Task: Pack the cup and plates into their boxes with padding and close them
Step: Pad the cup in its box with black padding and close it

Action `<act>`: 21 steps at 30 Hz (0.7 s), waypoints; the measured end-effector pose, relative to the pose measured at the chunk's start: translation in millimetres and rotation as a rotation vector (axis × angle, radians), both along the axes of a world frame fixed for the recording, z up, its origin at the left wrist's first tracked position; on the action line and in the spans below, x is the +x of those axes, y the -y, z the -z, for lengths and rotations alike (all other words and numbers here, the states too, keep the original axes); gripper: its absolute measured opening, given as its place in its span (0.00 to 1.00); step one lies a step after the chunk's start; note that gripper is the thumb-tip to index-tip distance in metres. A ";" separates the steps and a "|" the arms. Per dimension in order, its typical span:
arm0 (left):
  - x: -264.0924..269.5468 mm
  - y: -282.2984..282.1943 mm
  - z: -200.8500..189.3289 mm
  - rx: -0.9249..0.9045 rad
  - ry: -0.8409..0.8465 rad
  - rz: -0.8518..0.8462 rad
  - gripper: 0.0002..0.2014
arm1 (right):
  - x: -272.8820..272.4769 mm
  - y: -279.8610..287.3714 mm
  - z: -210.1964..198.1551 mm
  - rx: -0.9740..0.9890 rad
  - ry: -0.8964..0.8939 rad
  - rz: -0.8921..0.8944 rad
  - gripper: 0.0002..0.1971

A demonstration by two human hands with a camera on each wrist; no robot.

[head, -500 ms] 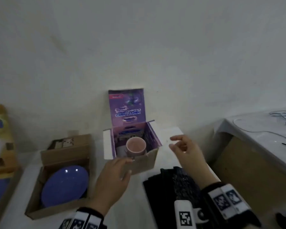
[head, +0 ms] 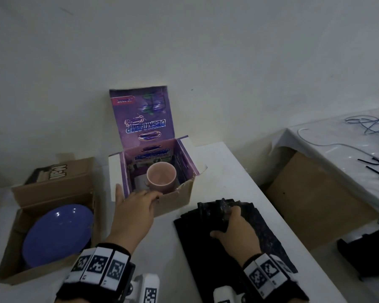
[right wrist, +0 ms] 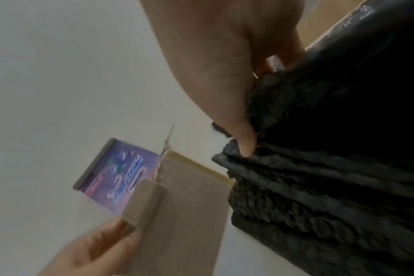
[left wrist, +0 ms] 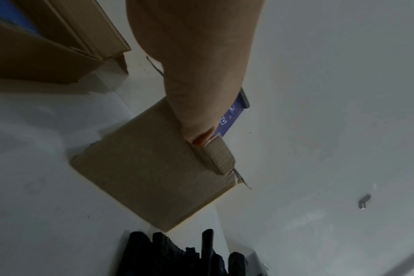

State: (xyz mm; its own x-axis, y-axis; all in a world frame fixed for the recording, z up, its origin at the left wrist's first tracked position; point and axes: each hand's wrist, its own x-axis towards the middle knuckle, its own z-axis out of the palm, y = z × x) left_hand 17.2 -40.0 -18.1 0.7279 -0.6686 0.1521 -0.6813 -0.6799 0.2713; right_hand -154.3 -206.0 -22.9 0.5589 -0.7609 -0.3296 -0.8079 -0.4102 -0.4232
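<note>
A person stands at a white table (head: 217, 178) set against a pale wall, seen from their own head height. In the middle of the table sits a small cardboard box (head: 175, 200) with a purple printed lining, its tall back lid (head: 142, 114) standing upright. A pink cup (head: 161, 179) stands upright inside it, mouth up. The left hand (head: 132, 213) rests on the near wall of this box, fingers laid over the top edge and thumb spread out to the left; the left wrist view shows a fingertip (left wrist: 199, 136) pressing the folded front flap (left wrist: 215, 156) against the box wall.

To the right of the box, just in front of it, lies a stack of black bubble-textured padding sheets (head: 263, 228). The right hand (head: 236, 228) is down on the stack, fingers curled over the far edge of the top sheets and thumb tucked at the near side. The right wrist view shows the thumb (right wrist: 243, 142) and fingers pinching a bunched fold of the black padding.

At the left of the table is an open brown cardboard box (head: 9, 270) holding a blue plate (head: 57, 235) lying flat inside. Both wrists wear black bands with black-and-white square markers. Off to the right, well apart, a second white-covered surface (head: 337, 154) carries loose cables (head: 368, 123)
</note>
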 end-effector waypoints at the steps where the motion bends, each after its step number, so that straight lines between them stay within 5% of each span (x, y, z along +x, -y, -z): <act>1: -1.1 -2.9 -1.9 -0.017 -0.019 0.014 0.14 | 0.2 3.3 -4.0 0.018 0.000 0.003 0.27; 8: -16.4 -21.3 -9.2 -0.046 -0.079 0.103 0.19 | 15.7 11.1 -52.5 -0.110 0.279 0.035 0.02; 13: -14.2 -28.7 -11.1 -0.033 -0.107 0.082 0.17 | 46.7 6.0 -80.4 -0.148 0.794 0.209 0.17; 16: -12.8 -31.4 -13.9 0.005 -0.132 0.078 0.16 | 68.8 -4.6 -74.2 -0.217 0.944 0.238 0.13; 18: -11.5 -31.8 -18.7 0.048 -0.158 0.084 0.12 | 79.7 -10.9 -56.3 -0.222 0.909 0.084 0.07; 21: -4.2 -32.3 -22.0 0.064 -0.203 0.108 0.09 | 81.7 -24.0 -25.7 -0.184 0.429 -0.263 0.32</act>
